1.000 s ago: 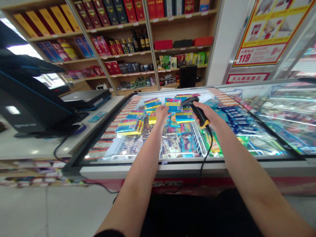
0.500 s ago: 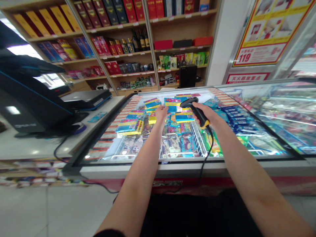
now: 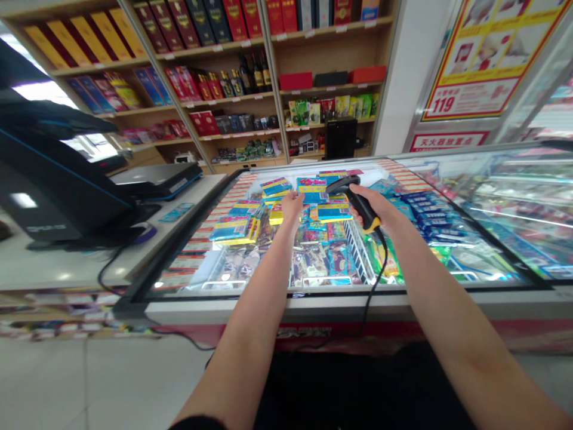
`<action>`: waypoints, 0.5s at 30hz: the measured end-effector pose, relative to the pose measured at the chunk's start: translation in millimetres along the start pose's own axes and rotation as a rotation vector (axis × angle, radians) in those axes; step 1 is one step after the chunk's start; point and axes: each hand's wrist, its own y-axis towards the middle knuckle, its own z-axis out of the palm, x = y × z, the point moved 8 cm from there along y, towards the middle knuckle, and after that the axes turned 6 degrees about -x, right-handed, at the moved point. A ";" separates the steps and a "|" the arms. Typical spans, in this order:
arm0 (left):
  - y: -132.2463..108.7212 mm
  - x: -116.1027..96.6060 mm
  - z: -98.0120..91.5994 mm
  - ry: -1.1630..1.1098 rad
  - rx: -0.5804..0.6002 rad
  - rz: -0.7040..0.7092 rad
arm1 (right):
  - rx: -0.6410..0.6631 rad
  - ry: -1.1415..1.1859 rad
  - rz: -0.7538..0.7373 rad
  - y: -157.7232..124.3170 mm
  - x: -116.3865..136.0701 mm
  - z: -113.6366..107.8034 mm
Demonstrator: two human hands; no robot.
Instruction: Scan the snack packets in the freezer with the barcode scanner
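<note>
My left hand [image 3: 292, 206] is closed on the left edge of a blue, yellow and pink packet [image 3: 312, 190], its printed face toward me. In my right hand [image 3: 371, 203] is a black barcode scanner [image 3: 360, 206] with a yellow handle end, its head close to the packet's right side. The scanner's cord [image 3: 380, 269] hangs down over the front of the glass-topped freezer [image 3: 322, 301]. Around the hands, similar packets lie on the glass: a stack [image 3: 235, 230] at the left, another packet [image 3: 335, 211] under the scanner, and several more behind.
Wire baskets of wrapped ice creams [image 3: 313, 260] show through the glass. A black checkout terminal [image 3: 58, 179] and a flat scale [image 3: 156, 179] stand on the left counter [image 3: 89, 263]. Shelves [image 3: 224, 48] with boxes and bottles rise behind, and a poster [image 3: 483, 65] hangs at the right.
Almost nothing has changed. Both hands, the packet and the scanner stay nearly in place; the scanner's head sits very slightly higher.
</note>
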 end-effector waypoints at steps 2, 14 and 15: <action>0.2 0.4 0.0 -0.003 0.006 -0.003 | 0.002 -0.005 -0.005 -0.5 0.9 0.2; 0.4 -1.2 -2.4 0.010 -0.010 0.011 | 0.011 -0.016 0.009 -1.7 1.3 2.1; -0.3 -1.9 -2.6 0.019 -0.008 0.010 | 0.010 -0.015 0.007 -2.3 1.7 2.4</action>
